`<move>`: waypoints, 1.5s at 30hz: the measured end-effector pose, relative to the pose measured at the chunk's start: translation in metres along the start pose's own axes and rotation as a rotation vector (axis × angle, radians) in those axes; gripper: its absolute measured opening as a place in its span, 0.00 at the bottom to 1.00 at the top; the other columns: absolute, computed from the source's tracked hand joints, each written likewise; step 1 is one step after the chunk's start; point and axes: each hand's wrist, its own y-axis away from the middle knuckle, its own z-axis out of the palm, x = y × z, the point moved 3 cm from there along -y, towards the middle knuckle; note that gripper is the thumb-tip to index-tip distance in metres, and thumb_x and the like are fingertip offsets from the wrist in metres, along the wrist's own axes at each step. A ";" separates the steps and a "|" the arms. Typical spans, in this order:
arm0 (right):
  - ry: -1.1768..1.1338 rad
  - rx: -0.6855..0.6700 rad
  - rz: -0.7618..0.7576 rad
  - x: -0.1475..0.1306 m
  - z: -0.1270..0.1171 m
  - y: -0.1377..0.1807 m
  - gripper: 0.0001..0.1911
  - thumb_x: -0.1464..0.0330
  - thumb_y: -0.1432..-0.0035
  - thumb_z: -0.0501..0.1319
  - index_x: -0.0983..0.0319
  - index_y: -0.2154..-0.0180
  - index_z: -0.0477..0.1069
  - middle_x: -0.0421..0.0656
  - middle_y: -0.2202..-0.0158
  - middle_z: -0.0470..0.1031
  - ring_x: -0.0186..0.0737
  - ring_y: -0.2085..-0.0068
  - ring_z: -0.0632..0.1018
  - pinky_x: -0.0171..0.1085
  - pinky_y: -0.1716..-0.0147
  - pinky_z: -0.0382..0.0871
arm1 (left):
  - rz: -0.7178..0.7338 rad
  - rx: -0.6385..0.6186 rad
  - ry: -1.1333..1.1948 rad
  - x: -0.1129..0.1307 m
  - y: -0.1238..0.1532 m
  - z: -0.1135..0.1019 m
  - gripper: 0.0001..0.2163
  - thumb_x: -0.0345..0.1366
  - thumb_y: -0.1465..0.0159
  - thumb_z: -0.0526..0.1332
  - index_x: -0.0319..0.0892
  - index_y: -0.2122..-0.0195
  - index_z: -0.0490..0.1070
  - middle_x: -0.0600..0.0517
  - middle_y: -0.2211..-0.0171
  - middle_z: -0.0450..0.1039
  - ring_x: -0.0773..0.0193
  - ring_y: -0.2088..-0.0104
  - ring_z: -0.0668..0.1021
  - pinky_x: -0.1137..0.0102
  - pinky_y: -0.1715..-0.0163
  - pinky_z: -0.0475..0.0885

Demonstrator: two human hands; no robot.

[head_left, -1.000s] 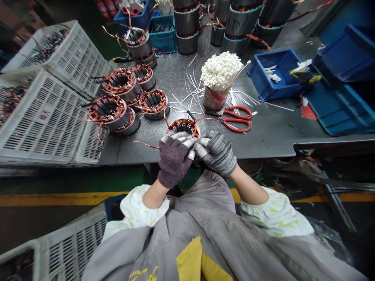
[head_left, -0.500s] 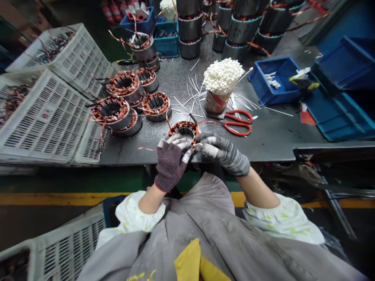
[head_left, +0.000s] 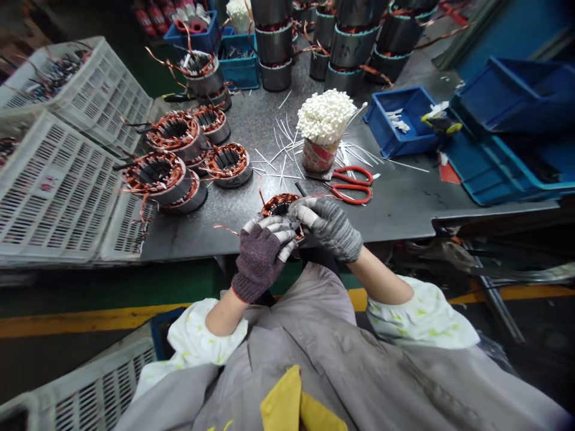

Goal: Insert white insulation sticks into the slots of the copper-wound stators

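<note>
A stator point(head_left: 279, 203) with copper windings lies at the bench's front edge, partly covered by both hands. My left hand point(head_left: 263, 248), in a dark purple knit glove with white-wrapped fingertips, is closed around its near left side. Over its right side, my right hand point(head_left: 330, 226) in a grey knit glove has its fingers bent together above the ring's opening. Anything pinched between those fingers is hidden. A loose copper lead point(head_left: 227, 228) sticks out to the left, and a short black sleeve point(head_left: 300, 189) stands at the stator's far right.
Red-handled scissors point(head_left: 353, 184) lie beyond my right hand, beside a can point(head_left: 318, 154) packed with white ties. Finished-looking stators point(head_left: 227, 164) are grouped at left near white crates point(head_left: 58, 185). Blue bins point(head_left: 399, 123) stand at right, and stacked cylinders point(head_left: 275, 57) at the back.
The view has shifted, so the bench things appear further left. My right hand has moved left from the stator's right edge to over its opening. My left hand stays on the stator.
</note>
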 end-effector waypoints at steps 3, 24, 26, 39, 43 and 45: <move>0.068 0.082 -0.149 0.001 -0.004 0.008 0.13 0.63 0.33 0.58 0.58 0.55 0.79 0.47 0.48 0.80 0.49 0.46 0.79 0.49 0.43 0.73 | -0.059 0.042 -0.091 0.002 0.007 -0.007 0.10 0.34 0.31 0.64 0.46 0.49 0.74 0.48 0.49 0.80 0.54 0.43 0.77 0.56 0.42 0.69; -0.109 -0.524 -0.194 0.031 0.003 -0.055 0.14 0.58 0.38 0.65 0.60 0.57 0.79 0.45 0.48 0.80 0.44 0.47 0.79 0.44 0.42 0.71 | 0.316 -0.121 -0.144 -0.033 -0.011 -0.016 0.09 0.39 0.32 0.64 0.48 0.51 0.76 0.50 0.49 0.80 0.51 0.41 0.76 0.49 0.39 0.65; -0.076 -0.253 -0.174 0.036 -0.022 -0.060 0.14 0.57 0.40 0.67 0.59 0.57 0.78 0.45 0.53 0.81 0.44 0.51 0.80 0.45 0.45 0.73 | 0.209 -0.078 -0.147 -0.023 -0.003 -0.014 0.13 0.34 0.32 0.62 0.46 0.47 0.73 0.46 0.48 0.79 0.52 0.40 0.76 0.48 0.36 0.65; -0.056 0.492 -0.286 0.006 -0.079 -0.079 0.11 0.58 0.34 0.63 0.57 0.57 0.77 0.42 0.60 0.81 0.40 0.60 0.82 0.43 0.55 0.80 | 0.006 0.033 -0.018 -0.024 0.005 -0.004 0.13 0.30 0.34 0.62 0.46 0.48 0.72 0.46 0.48 0.80 0.50 0.38 0.76 0.42 0.32 0.63; -0.056 0.044 -0.340 -0.006 -0.035 0.012 0.12 0.62 0.29 0.57 0.58 0.59 0.77 0.46 0.54 0.82 0.42 0.55 0.83 0.42 0.55 0.80 | -0.034 -0.079 -0.051 -0.030 -0.002 -0.003 0.12 0.32 0.32 0.60 0.45 0.48 0.73 0.45 0.46 0.79 0.48 0.37 0.74 0.41 0.31 0.59; -0.011 -0.119 -0.339 -0.006 -0.019 0.052 0.11 0.65 0.28 0.56 0.59 0.59 0.77 0.47 0.52 0.82 0.40 0.55 0.84 0.39 0.56 0.80 | -0.043 -0.126 -0.057 -0.033 -0.003 -0.002 0.12 0.33 0.31 0.58 0.44 0.48 0.73 0.46 0.49 0.80 0.50 0.39 0.76 0.42 0.31 0.60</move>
